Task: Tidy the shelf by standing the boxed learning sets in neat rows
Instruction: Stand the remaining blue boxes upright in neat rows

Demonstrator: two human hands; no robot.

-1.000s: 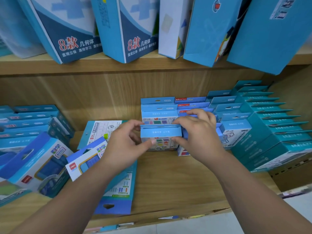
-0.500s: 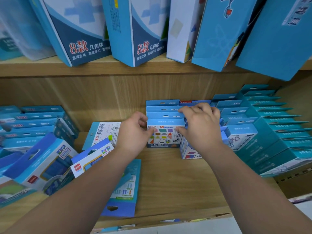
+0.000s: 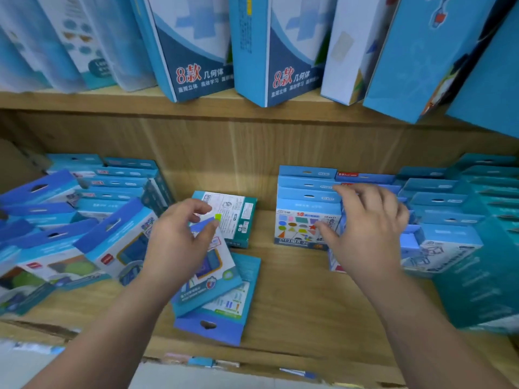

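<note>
A small box printed with coloured shapes (image 3: 302,223) stands upright at the front of a row of blue-tabbed boxes (image 3: 307,183) on the wooden shelf (image 3: 303,304). My right hand (image 3: 368,228) lies with spread fingers over the tops of the neighbouring row, its thumb at the shapes box's right edge. My left hand (image 3: 177,242) hovers with loosely curled fingers at the blue hang tab of a tilted box (image 3: 216,265). That box leans on a flat box (image 3: 224,313). Another flat box (image 3: 238,211) lies face down behind it.
Toppled blue boxes (image 3: 84,220) crowd the left of the shelf. Neat teal rows (image 3: 449,192) fill the right side. Tall boxes (image 3: 196,51) lean on the upper shelf overhead. Bare wood shows between the flat boxes and the standing rows.
The shapes box now stands in its row and my left hand has let go of it and moved left to the tilted box. My right hand stays at the rows.
</note>
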